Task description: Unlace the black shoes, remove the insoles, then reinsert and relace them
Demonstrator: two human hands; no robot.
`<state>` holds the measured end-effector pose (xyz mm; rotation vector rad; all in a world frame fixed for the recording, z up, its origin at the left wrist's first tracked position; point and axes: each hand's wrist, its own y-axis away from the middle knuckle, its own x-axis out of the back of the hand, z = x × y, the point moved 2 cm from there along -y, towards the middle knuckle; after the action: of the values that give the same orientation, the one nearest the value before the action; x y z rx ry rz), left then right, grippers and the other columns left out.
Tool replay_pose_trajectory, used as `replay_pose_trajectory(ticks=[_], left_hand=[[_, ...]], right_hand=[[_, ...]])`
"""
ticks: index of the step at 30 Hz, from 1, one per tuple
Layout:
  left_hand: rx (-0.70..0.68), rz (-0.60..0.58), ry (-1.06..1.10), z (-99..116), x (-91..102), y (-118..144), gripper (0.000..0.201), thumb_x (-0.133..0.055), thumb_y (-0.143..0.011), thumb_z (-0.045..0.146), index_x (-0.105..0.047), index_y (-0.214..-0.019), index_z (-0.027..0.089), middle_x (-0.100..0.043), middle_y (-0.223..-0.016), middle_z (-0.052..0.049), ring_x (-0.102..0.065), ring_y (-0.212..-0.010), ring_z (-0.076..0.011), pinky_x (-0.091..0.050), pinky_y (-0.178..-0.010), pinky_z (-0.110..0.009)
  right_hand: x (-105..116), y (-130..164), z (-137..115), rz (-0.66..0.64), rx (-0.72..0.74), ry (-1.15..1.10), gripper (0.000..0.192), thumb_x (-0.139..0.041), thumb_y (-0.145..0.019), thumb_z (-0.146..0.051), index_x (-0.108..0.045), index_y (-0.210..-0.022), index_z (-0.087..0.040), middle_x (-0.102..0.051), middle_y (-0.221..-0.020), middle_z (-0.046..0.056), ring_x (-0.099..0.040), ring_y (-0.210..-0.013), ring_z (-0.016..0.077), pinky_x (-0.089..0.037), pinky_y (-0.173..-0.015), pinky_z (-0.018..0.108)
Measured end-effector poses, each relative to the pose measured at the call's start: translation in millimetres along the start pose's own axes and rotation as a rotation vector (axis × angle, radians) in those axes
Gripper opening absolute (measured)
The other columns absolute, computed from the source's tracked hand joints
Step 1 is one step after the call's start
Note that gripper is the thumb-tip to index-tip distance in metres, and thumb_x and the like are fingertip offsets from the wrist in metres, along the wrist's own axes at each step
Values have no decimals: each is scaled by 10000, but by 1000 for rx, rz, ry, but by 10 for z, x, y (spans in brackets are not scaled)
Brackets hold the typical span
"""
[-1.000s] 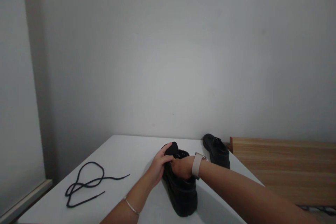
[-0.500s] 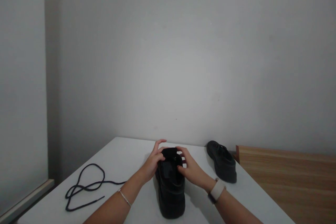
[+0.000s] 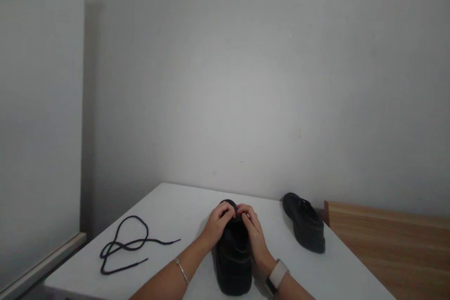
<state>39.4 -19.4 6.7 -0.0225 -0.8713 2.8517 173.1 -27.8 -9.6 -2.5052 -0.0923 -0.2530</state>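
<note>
A black shoe (image 3: 234, 258) is stood on the white table (image 3: 168, 215), directly in front of the person, its near end toward the camera and its far end under both hands. A second earlier the right arm was laid across the shoe from the right; half a second ago the two hands were spread open over its far end, fingers lifted. Now the left hand (image 3: 218, 226) and the right hand (image 3: 253, 234) have been drawn together, fingertips meeting at the shoe's top edge and curled down onto it, so that the far part of the shoe appears to be pinched between them; whether a tongue or a flap is gripped cannot be told in the dark leather. The shoe itself has been straightened to point away from the person. The loose black lace (image 3: 124, 244) lies well apart on the left, untouched, and the other shoe (image 3: 305, 227) sits near the table's right edge, beside a wooden surface (image 3: 393, 243). From this it is judged that the shoe is being readied for the lace rather than already threaded.
</note>
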Motion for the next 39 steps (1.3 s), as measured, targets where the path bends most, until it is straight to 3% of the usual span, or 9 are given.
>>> replay_pose_trajectory(ticks=[10, 12, 15, 19, 22, 27, 31, 35, 39], left_hand=[[-95, 60, -228, 165, 144, 1, 236, -485, -863, 385, -646, -892, 215, -590, -940, -69, -487, -959, -219, -338, -890, -308], [-92, 52, -300, 341, 414, 42, 250, -501, -852, 387, -616, -1007, 228, -575, -1027, -70, -480, -1006, -215, -343, -891, -295], [12, -196, -546, 660, 987, 219, 201, -590, -785, 371, -637, -913, 223, -600, -940, -35, -519, -912, -198, -367, -833, -273], [262, -386, -809, 890, 1813, 661, 137, -650, -701, 325, -646, -760, 201, -611, -813, -5, -539, -796, -184, -375, -727, -247], [388, -371, -942, 846, 2188, 1014, 167, -674, -631, 281, -637, -773, 200, -607, -830, -5, -535, -789, -189, -362, -690, -237], [392, -354, -1021, 654, 2255, 1357, 138, -571, -678, 245, -609, -806, 211, -586, -815, -4, -517, -755, -182, -354, -668, -237], [338, -354, -990, 585, 2186, 1385, 135, -453, -777, 266, -576, -785, 211, -586, -815, -16, -511, -730, -168, -368, -670, -240], [326, -278, -899, 663, 2204, 1245, 134, -471, -803, 322, -545, -784, 211, -587, -776, -1, -508, -709, -154, -382, -661, -236], [262, -72, -584, 912, 2328, 952, 246, -487, -833, 438, -554, -898, 211, -600, -697, 20, -538, -689, -151, -413, -651, -241]], right_hand=[[-37, 6, -23, -75, -92, -255, 487, -540, -807, -487, -522, -1242, -268, -469, -1369, 49, -362, -1302, 236, -219, -1113, 429], [25, 7, 2, -52, -121, -204, 477, -511, -830, -486, -501, -1262, -283, -458, -1376, 48, -362, -1300, 244, -258, -1093, 444], [140, -33, -113, 46, -55, -38, 445, -516, -832, -455, -511, -1231, -258, -488, -1325, 75, -386, -1267, 268, -280, -1067, 477], [99, -103, -700, 188, 245, 216, 272, -502, -843, -325, -549, -1087, -216, -548, -1129, 100, -487, -1084, 260, -398, -934, 441], [-281, -100, -1142, -8, 385, 320, 189, -419, -862, -183, -578, -961, -208, -577, -965, 74, -532, -940, 213, -438, -844, 361], [-1314, 82, -1137, -529, 348, 760, 237, -470, -773, -47, -619, -944, -118, -620, -940, 131, -565, -909, 250, -455, -791, 367], [-1907, 192, -775, -673, 200, 1049, 279, -425, -803, -33, -631, -991, -48, -632, -966, 214, -575, -946, 319, -449, -767, 445], [-2042, 175, -623, -599, 185, 1066, 308, -405, -806, -28, -619, -1024, -66, -625, -1028, 221, -562, -1020, 325, -430, -811, 463], [-1743, -26, -719, -571, 76, 850, 298, -498, -711, -67, -590, -988, -126, -670, -928, 136, -625, -854, 269, -469, -722, 358]])
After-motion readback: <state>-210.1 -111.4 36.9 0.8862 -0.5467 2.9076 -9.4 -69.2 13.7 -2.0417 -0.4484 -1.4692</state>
